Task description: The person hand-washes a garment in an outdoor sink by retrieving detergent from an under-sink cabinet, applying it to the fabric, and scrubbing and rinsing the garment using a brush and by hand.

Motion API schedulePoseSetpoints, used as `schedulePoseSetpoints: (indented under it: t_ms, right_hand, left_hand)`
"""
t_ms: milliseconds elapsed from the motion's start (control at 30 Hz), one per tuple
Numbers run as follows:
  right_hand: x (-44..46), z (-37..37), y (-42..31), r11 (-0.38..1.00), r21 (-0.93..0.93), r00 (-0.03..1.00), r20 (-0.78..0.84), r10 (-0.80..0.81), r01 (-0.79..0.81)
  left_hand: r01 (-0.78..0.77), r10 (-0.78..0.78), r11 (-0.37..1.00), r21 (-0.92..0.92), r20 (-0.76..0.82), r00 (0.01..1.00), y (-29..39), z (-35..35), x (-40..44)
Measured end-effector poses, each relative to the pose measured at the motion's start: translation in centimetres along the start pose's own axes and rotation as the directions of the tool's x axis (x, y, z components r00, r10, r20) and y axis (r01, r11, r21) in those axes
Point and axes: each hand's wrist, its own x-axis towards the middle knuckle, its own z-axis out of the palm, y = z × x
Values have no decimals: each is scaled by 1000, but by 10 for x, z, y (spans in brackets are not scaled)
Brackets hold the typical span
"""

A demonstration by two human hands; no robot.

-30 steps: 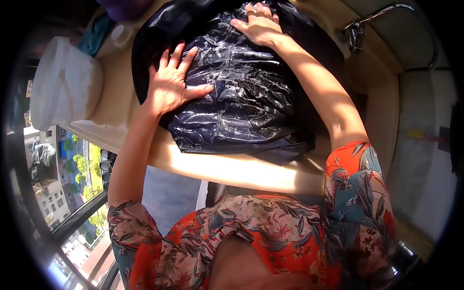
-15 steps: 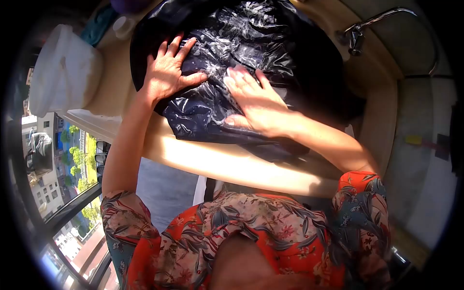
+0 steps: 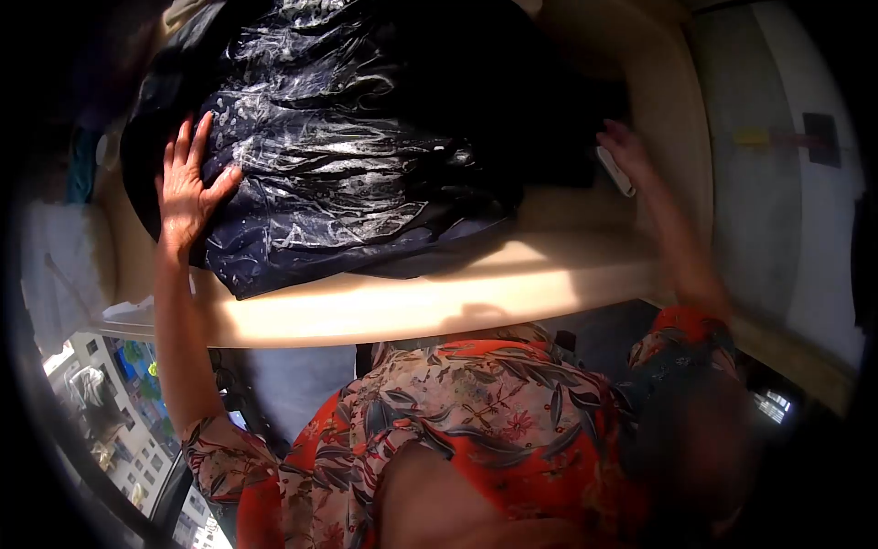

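A dark, wet garment (image 3: 311, 192) with white soapy suds in its folds is spread across a cream-coloured washbasin (image 3: 384, 306). Its upper right part lies in deep shadow. My left hand (image 3: 189, 192) rests flat on the garment's left side, fingers apart. Over at the basin's right side, my right hand (image 3: 626, 151) has its fingers round a white bar of soap (image 3: 616, 172). That hand is off the lit cloth, and its fingertips are partly in shadow.
A white bucket (image 3: 64, 252) stands left of the basin, with a teal cloth (image 3: 82, 165) behind it. A window (image 3: 119, 412) at lower left shows buildings. Along the right is a wall with a yellow object (image 3: 752, 136) on it.
My right hand has left the middle of the garment, moved right and closed on the soap. My left hand stays flat on the cloth. The view has shifted right.
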Motion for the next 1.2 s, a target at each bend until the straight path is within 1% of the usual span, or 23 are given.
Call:
schedulePoseSetpoints:
  t_ms: [67,133,267,300,367,400,433,500,533,600,633,667,700,733,800,833,933,967,1033,1067,1133,1167,1200]
  right_hand:
    - [19,-28,49,941,-305,980,172,-99,149]
    - [22,-37,73,861,-438,945,299,-131,258]
    - [29,-16,97,686,-665,870,484,95,296]
    - [30,-7,101,653,-696,849,506,152,299]
    - [34,6,113,612,-739,826,512,237,283]
    - [41,6,124,603,-753,825,500,264,264]
    - [45,8,126,607,-758,829,486,278,240]
    - [43,-3,122,674,-713,858,456,238,192]
    - [35,-12,107,751,-621,898,432,89,224]
    - [12,-27,35,906,-355,897,438,-56,230]
    - [-16,-24,-30,969,-179,873,483,-62,168]
    - [-32,-15,-74,964,-121,875,459,-156,235]
    - [-42,-2,-111,952,-62,869,429,-247,301]
    - [-47,14,-145,925,74,827,425,-368,373]
    - [-66,60,-226,811,44,752,350,-559,583]
    - [-73,86,-256,802,302,677,431,-597,515]
    - [-93,173,-331,648,41,561,460,-688,761]
    - [-116,195,-345,488,-165,503,465,-728,857]
    - [-168,223,-344,220,-36,195,620,-760,975]
    - [-209,226,-352,181,-221,285,764,-578,958]
    - [-190,242,-341,-11,-106,64,674,-736,994]
    - [-159,243,-356,125,-305,304,659,-688,944]
    - [-101,249,-374,185,-502,453,488,-746,845]
  left_hand:
    - [-27,27,1000,0,-19,999,-9,6,1]
    - [-6,6,1000,-8,-25,1000,-5,6,1]
    - [-59,58,998,-31,-22,998,-7,2,2]
    - [-10,10,1000,-26,-1,1000,-3,-1,0]
    - [-44,43,999,-16,-18,999,-11,4,1]
    - [-1,2,999,47,-21,1000,-11,6,-1]
    - [-51,52,999,20,-53,997,-13,7,-1]
    - [-38,41,998,54,-68,997,-10,6,-2]
    - [-61,64,997,44,-78,995,-8,3,-2]
    - [-43,50,997,67,-107,993,-4,1,-5]
    - [-84,88,995,51,-99,991,6,-8,-11]
    - [-192,213,974,124,-187,959,20,-17,-20]
    - [-235,231,972,-21,-117,966,41,-35,-35]
    - [-265,260,950,-167,-50,964,62,-50,-55]
    - [-392,385,874,-287,-82,919,88,-54,-95]
    - [-388,375,884,-260,-100,921,90,-43,-105]
    - [-350,343,898,-267,-75,936,80,-20,-116]
    - [-359,355,895,-266,-64,933,80,-21,-120]
    - [-347,351,891,-292,-42,936,78,-30,-130]
    - [-365,332,864,-347,-154,931,74,-30,-134]
    - [-349,281,831,-433,-215,935,70,-30,-135]
    - [-337,258,815,-471,-226,939,69,-30,-134]
    - [-331,247,806,-490,-230,941,68,-30,-132]
